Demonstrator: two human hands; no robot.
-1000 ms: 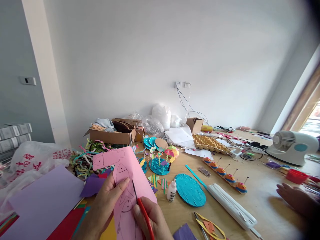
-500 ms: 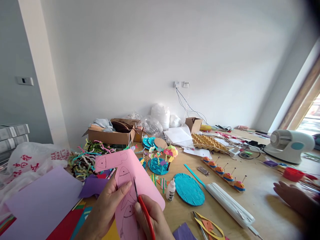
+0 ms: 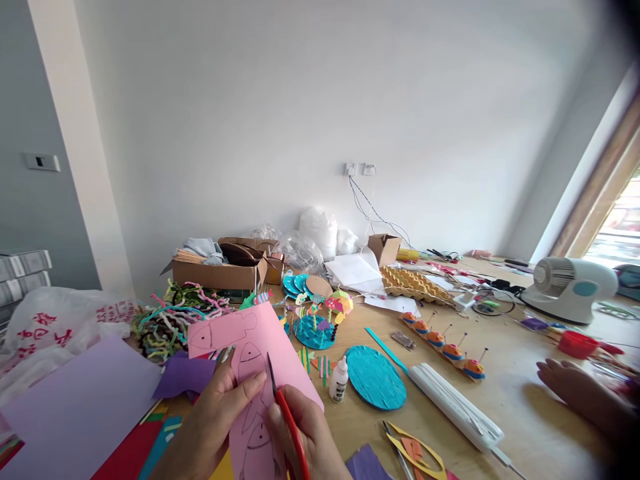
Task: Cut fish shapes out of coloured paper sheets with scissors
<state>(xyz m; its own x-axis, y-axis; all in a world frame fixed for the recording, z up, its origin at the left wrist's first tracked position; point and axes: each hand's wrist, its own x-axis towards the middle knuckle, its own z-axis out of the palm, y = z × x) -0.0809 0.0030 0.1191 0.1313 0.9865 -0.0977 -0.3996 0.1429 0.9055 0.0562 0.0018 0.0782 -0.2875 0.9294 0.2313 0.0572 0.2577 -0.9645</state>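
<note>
In front of me a pink sheet of paper [image 3: 295, 347] carries several pencil-drawn fish outlines. My left hand [image 3: 220, 400] pinches the sheet at its left side, thumb on top beside the middle fish. Red-handled scissors [image 3: 291, 427] are in my right hand [image 3: 313, 433], their dark blades lying over the paper just right of that fish. Whether the blades are parted is hard to see. Beyond the sheet stands a blue round base [image 3: 316, 332] with colourful paper fish on it. A white glue bottle [image 3: 339, 380] stands right of the paper, beside a blue textured disc [image 3: 376, 377].
A white power strip [image 3: 455, 407] and yellow-handled scissors [image 3: 417, 450] lie to the right. Another person's hand [image 3: 575, 387] rests on the table near a white fan [image 3: 573, 290]. Pipe cleaners [image 3: 175, 320] and a lilac sheet [image 3: 85, 407] are at left.
The view has shifted slightly to the right. My hands keep nearly the same grip on the paper and scissors, and the sheet's right edge has swung a little inward.
</note>
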